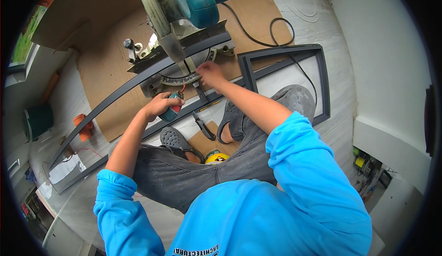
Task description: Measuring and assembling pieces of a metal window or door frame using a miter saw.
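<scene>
My left hand [160,106] is wrapped round a small teal-and-red handheld object [172,110] with a thin red piece at its top; its exact kind is unclear. Past it, my right hand [212,75] is at the front of the mitre saw [192,3], beside the curved scale of its base [180,79]. Its fingers look curled together and slightly blurred, so anything between them is hidden. A long dark grey profile [120,89] lies across the saw base against the fence and stretches far to the left. The saw head is raised.
Between my feet lie a utility knife [204,126], a pencil [208,106] and a yellow-and-black round object [216,156]. A dark grey frame [325,82] is at the right. Cardboard [103,69] lies under the saw; a black cord [251,36] loops behind. Orange pieces [83,127] stand left.
</scene>
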Motion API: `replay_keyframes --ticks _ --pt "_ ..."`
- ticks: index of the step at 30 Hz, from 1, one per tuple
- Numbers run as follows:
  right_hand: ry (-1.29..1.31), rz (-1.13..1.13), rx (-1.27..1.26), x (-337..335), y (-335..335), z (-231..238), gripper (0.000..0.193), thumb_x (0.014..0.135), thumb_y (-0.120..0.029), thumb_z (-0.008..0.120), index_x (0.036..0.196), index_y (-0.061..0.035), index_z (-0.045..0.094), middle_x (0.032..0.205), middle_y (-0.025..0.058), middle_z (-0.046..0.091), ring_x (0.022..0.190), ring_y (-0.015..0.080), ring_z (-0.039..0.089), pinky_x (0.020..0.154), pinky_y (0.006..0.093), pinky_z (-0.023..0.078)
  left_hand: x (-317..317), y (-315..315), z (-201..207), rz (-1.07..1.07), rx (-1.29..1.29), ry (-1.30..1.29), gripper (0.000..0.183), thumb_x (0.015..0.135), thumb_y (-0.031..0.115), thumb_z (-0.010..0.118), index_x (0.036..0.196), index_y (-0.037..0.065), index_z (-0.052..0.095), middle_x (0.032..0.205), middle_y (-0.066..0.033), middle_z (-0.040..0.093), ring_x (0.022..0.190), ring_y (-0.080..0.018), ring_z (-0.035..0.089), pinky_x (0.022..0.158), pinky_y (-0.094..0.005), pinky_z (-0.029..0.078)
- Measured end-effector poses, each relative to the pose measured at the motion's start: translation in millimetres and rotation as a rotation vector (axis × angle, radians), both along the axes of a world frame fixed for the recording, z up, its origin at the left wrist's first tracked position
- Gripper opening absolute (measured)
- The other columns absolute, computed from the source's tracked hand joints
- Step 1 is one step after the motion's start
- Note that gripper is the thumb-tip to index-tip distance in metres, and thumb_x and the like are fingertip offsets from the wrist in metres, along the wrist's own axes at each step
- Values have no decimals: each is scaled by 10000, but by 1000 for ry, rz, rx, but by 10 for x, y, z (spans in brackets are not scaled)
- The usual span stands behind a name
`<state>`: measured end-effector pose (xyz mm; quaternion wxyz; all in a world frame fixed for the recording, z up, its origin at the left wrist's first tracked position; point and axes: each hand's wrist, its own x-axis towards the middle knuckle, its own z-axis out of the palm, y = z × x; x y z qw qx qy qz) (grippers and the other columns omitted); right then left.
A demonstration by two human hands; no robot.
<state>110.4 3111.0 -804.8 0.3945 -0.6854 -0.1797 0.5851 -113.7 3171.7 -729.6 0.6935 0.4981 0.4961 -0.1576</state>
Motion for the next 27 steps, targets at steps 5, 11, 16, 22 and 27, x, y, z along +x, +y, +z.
replay_keyframes --ticks 5,11,16,22,27 --pt "485 160 -91 -169 -241 389 256 883 -279 643 997 -53 604 904 77 635 766 158 637 644 309 572 476 -123 -92 93 -114 -200 484 777 349 703 1123 21 618 922 -37 619 814 -115 585 709 -251 467" --pt "380 475 -70 -112 -245 447 317 846 -206 694 1053 14 600 923 109 640 848 183 650 740 314 583 187 78 22 -221 -36 -4 412 742 352 703 1003 33 698 958 -79 642 828 -153 596 723 -283 476" --pt "53 415 -73 921 -202 547 270 786 -139 685 956 -99 479 763 7 545 639 81 522 598 248 467 300 507 -46 -450 177 207 466 663 439 703 949 71 704 990 -120 667 848 -237 631 702 -380 508" --pt "-322 217 52 1608 551 38 218 819 -202 673 955 -33 652 802 38 624 744 127 591 656 280 490 -1572 1067 -294 -129 459 542 426 633 432 698 821 50 720 849 -145 696 799 -233 657 755 -350 499" --pt "-705 94 101 2124 617 -269 327 744 -255 705 982 -32 708 899 127 714 840 225 678 771 333 516 -1865 1165 -456 -126 586 619 938 656 686 712 1192 -74 595 1043 -251 665 1051 -338 633 927 -373 466"
